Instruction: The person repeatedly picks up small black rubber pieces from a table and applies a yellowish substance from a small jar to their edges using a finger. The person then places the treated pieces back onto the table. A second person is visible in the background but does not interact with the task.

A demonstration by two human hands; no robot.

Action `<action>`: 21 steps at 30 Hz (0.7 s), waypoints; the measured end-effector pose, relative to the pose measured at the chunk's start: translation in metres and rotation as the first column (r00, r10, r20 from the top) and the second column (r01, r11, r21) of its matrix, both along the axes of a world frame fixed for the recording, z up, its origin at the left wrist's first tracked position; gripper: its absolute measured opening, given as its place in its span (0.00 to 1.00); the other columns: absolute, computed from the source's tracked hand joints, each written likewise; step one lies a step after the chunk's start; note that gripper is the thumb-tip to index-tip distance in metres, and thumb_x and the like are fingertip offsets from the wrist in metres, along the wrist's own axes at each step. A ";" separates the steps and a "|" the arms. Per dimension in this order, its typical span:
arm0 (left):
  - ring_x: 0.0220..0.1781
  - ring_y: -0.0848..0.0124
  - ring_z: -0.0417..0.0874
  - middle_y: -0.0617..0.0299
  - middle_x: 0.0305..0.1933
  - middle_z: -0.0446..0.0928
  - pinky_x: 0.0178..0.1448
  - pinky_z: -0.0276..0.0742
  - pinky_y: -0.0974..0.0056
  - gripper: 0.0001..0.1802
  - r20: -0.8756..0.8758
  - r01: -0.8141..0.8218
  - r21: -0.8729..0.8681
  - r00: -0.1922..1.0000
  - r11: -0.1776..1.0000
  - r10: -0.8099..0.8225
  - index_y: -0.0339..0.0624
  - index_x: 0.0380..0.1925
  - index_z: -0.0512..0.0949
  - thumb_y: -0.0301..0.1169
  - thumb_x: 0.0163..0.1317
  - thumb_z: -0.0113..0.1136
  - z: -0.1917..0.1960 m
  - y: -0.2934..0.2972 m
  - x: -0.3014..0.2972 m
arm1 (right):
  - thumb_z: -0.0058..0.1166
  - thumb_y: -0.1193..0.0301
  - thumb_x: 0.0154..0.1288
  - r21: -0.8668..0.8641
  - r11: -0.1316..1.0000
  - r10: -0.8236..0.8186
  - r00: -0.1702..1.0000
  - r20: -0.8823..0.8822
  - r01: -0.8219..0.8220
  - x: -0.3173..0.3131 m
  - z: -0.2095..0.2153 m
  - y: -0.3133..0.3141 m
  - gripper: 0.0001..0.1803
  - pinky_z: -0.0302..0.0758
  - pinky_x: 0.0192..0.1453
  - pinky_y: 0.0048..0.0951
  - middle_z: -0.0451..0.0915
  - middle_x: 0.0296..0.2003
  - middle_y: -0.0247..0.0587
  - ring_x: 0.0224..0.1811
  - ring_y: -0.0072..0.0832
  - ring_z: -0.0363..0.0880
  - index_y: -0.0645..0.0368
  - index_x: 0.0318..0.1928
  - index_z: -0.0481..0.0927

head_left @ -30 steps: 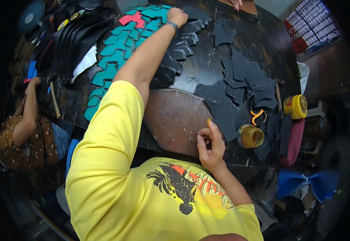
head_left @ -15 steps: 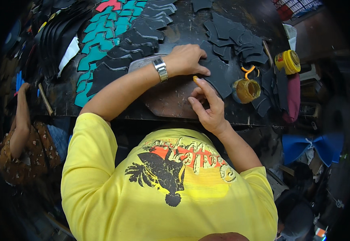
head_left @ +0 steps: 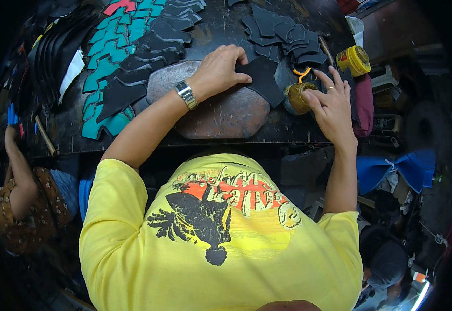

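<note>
A flat black cut piece (head_left: 263, 80) of leather-like sheet lies partly over the rounded, worn stone-like slab (head_left: 223, 115). My left hand (head_left: 220, 67), with a watch on its wrist, pinches the left edge of this piece between thumb and fingers. To the right stands a small jar (head_left: 299, 99) smeared with yellow-brown glue. At its mouth is my right hand (head_left: 333, 103), its index finger reaching into the jar and the fingertip hidden. Its other fingers are spread, and it holds nothing.
Overlapping teal pieces (head_left: 101, 70) and black pieces (head_left: 158, 49) fill the table's left. More black pieces (head_left: 283, 31) lie at the back. A yellow tub (head_left: 354, 60) stands at the right edge. Another person's arm (head_left: 21, 171) shows far left.
My right hand has moved right, from beside the black piece to the glue jar, its index finger now in it. My left hand stays on the piece. The whole view has shifted slightly.
</note>
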State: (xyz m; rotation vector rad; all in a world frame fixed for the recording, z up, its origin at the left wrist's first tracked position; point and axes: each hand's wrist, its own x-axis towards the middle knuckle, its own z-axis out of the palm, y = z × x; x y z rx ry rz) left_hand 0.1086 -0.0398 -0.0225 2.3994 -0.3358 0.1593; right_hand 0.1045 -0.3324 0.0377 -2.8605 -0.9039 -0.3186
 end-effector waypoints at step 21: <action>0.49 0.76 0.83 0.61 0.48 0.83 0.58 0.78 0.69 0.15 -0.427 -0.289 -0.899 0.749 0.330 -0.508 0.35 0.48 0.80 0.24 0.62 0.67 -0.011 -0.005 -0.073 | 0.58 0.75 0.60 0.106 0.975 -0.209 0.968 0.137 0.195 -0.074 -0.012 0.015 0.20 0.63 0.69 0.48 0.74 0.57 0.51 0.62 0.48 0.70 0.61 0.54 0.81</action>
